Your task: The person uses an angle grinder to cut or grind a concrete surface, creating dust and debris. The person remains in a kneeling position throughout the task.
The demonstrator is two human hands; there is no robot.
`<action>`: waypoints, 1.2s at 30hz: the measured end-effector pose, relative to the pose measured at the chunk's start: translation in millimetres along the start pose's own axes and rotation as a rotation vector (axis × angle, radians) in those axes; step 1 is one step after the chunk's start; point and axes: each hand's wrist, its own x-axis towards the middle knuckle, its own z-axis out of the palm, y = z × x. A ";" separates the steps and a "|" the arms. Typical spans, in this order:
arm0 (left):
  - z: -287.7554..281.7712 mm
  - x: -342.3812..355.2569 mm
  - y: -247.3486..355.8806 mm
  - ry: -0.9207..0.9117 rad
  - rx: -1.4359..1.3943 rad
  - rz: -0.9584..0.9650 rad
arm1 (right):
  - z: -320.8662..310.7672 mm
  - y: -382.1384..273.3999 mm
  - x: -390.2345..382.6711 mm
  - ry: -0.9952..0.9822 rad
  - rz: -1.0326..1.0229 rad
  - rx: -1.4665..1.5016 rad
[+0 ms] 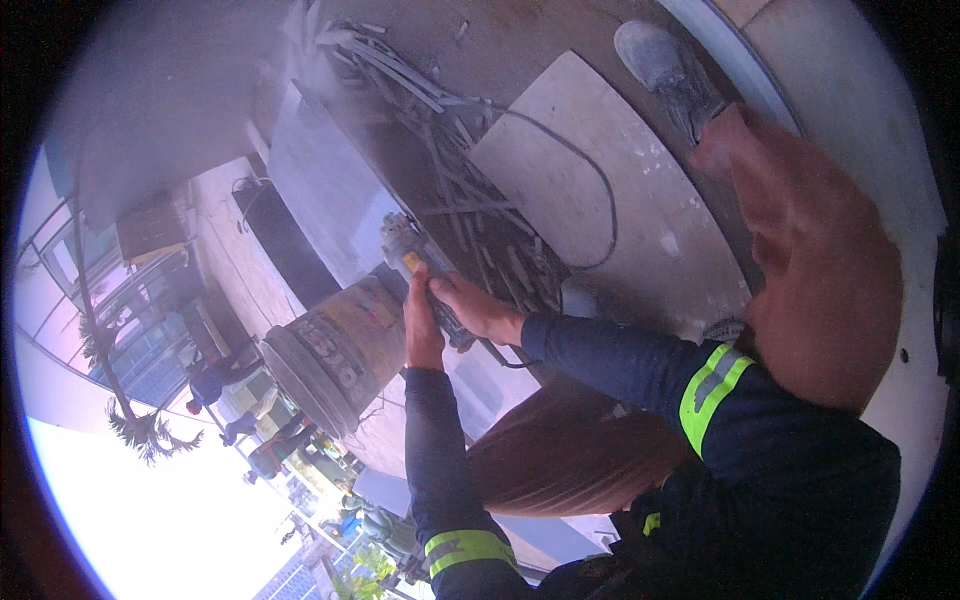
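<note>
left grip (424,330) + right grip (482,310) | around grinder (402,242) | forearms (605,347) converging

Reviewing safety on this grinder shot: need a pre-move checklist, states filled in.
1. Two-handed grip: ok, left hand and right hand both hold the angle grinder.
2. Hand protection: not ok, both are bare.
3. Black cable away from grinder head: ok, its big loop lies over the pale board.
4. Clear view: not ok, whitish haze, probably dust, at upper left.
5. Upper-right shoe off scrap strips: ok, apart.
6. Disc condition: cannot tell, too indistinct.
</note>
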 end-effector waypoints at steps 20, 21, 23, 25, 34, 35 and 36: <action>5.0 -9.0 -7.7 0.159 0.243 0.132 | -1.8 11.4 3.3 -0.049 0.134 0.101; 8.3 -11.5 -17.0 0.160 0.221 0.121 | -7.0 14.4 -4.1 -0.036 0.151 0.083; 12.4 -11.5 -22.4 0.147 0.200 0.112 | -7.0 14.8 -6.2 -0.040 0.132 0.063; -4.0 -8.6 -24.5 0.198 0.315 0.086 | -0.3 10.8 -12.0 -0.048 0.100 0.087; -14.7 -13.4 -32.8 0.044 0.066 0.161 | 4.7 19.3 -13.0 -0.007 -0.014 0.032; -11.7 -15.1 -29.6 0.022 0.073 0.126 | 5.4 16.1 -14.2 0.009 -0.018 0.035; 3.5 -20.4 -19.7 -0.008 0.072 0.093 | -2.9 15.1 -14.1 0.032 -0.021 0.012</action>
